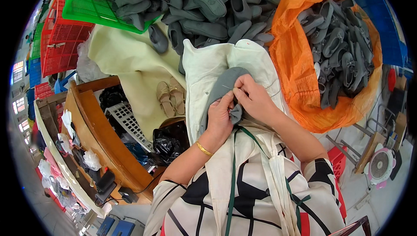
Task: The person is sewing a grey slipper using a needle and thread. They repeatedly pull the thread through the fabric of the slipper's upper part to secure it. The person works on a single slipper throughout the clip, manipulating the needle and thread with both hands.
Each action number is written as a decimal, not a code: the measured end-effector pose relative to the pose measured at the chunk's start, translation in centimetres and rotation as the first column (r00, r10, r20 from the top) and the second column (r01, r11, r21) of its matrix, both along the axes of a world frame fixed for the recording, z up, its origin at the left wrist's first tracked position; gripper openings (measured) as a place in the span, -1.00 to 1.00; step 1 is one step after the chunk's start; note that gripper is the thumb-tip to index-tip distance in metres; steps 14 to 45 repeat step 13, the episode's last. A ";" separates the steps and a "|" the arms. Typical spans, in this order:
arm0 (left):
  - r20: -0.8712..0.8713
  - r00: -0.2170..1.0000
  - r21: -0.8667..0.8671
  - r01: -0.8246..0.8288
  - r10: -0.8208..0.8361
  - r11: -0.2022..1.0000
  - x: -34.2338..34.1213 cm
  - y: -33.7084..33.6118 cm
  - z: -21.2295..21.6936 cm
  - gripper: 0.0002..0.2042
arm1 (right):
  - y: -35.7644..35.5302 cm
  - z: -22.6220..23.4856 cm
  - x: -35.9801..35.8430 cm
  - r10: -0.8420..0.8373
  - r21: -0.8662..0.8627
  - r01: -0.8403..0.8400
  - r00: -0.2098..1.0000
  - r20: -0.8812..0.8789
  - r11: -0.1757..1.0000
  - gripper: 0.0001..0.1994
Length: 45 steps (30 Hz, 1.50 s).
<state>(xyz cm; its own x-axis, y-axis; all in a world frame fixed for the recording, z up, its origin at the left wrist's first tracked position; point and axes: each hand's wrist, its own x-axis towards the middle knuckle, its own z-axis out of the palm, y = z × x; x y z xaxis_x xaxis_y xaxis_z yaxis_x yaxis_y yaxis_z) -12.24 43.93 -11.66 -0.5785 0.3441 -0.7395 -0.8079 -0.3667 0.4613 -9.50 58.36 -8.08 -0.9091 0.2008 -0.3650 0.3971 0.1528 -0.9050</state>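
A grey cloth shoe (222,79) rests over the white cloth (197,64) on my lap. My left hand (220,115) is closed round the shoe's near side, its thumb pressed toward the opening. Just above it, my right hand (255,99) pinches a thin needle (226,87) between thumb and fingertips, close against the shoe's upper. A fine thread (274,93) loops out to the right of that hand. Part of the shoe is hidden under my fingers.
Grey shoes (208,1) lie heaped ahead, beside a green crate (78,5). At right, an orange sack (289,62) holds more. On the left are a wooden table (100,127), tan sandals (169,97) and a black plastic bag (169,142). A small fan (381,165) stands right.
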 end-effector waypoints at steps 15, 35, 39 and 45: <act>-0.130 0.983 -0.074 0.122 -0.131 0.990 1.0 0.4 1.4 -0.87 | 0.7 0.4 -1.5 0.359 0.514 -0.269 0.930 -0.082 0.815 -0.78; -0.130 0.983 -0.074 0.122 -0.131 0.990 1.0 0.4 1.4 -0.87 | 0.7 0.4 -1.5 0.359 0.514 -0.269 0.930 -0.082 0.815 -0.78; -0.130 0.983 -0.074 0.122 -0.131 0.990 1.0 0.4 1.4 -0.87 | 0.7 0.4 -1.5 0.359 0.514 -0.269 0.930 -0.082 0.815 -0.78; -0.130 0.983 -0.074 0.122 -0.131 0.990 1.0 0.4 1.4 -0.87 | 0.7 0.4 -1.5 0.359 0.514 -0.269 0.930 -0.082 0.815 -0.78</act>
